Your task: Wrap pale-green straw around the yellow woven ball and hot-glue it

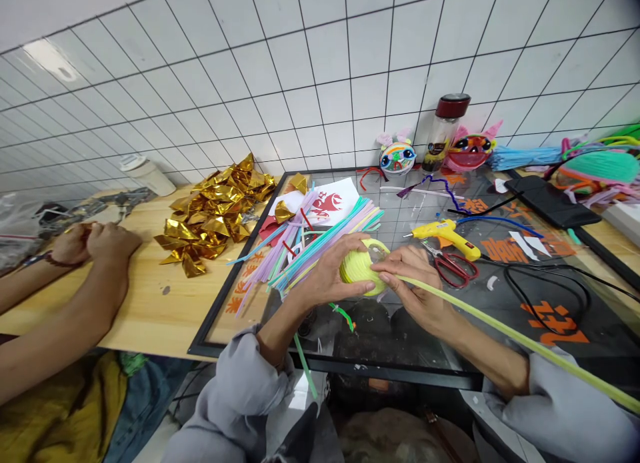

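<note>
My left hand is wrapped around a yellow coiled ball form, hollow on its right side, held above the glass-topped table. My right hand pinches a long yellow pipe cleaner at the form's edge; its free length runs down past my right forearm to the lower right. Beneath and behind my left hand lies a loose bundle of pastel pipe cleaners. A yellow glue gun and red-handled scissors lie right of my right hand. A short green pipe cleaner rests below the form.
Folded gold foil pieces are heaped at left, beside a co-worker's hands. A glass bottle stands at the wall between two decorated faces, one pink. A black cable loops at right, near a black phone-like case.
</note>
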Available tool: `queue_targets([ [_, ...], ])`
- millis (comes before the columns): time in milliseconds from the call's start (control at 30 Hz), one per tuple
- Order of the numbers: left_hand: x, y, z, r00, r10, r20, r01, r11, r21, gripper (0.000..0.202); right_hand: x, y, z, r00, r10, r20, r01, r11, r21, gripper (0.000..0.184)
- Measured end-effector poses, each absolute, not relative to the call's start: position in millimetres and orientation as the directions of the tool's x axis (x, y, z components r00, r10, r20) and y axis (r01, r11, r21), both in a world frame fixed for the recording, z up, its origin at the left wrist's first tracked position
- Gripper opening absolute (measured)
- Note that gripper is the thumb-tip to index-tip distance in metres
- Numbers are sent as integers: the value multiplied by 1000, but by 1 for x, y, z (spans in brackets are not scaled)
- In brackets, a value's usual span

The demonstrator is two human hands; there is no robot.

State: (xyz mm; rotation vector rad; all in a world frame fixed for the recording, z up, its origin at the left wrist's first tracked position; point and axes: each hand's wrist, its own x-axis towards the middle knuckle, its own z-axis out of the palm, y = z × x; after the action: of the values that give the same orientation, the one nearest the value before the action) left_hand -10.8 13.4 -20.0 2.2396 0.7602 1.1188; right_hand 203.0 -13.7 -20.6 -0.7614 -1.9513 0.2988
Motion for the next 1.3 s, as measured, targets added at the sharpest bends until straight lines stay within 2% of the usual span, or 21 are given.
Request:
queue_targets([
  [167,-11,10,-18,483,742,465,248,-625,740,34,203,-14,-19,-353,571,741,418,805,-422,15],
  [500,1,6,-24,345,815,466,255,-559,789,30,202,-13,-19,-383,525,760,436,828,-352,24],
  [733,9,4,-21,260,865,430,262,-492,830,19,200,-14,-23,-362,551,752,461,807,-369,27],
  [867,11,4,-19,246,873,421,271,-479,835,11,198,-14,-23,-364,515,776,459,824,-332,26],
  [967,11,4,-19,239,872,427,264,-481,836,9,198,-14,-21,-362,496,789,454,833,-315,25],
  [1167,10,6,-19,237,881,409,256,-463,849,8,199,-14,-22,-381,543,749,448,816,-364,22],
  [1300,10,6,-17,236,887,397,261,-451,854,9,201,-13,-24,-389,532,752,424,828,-366,20],
])
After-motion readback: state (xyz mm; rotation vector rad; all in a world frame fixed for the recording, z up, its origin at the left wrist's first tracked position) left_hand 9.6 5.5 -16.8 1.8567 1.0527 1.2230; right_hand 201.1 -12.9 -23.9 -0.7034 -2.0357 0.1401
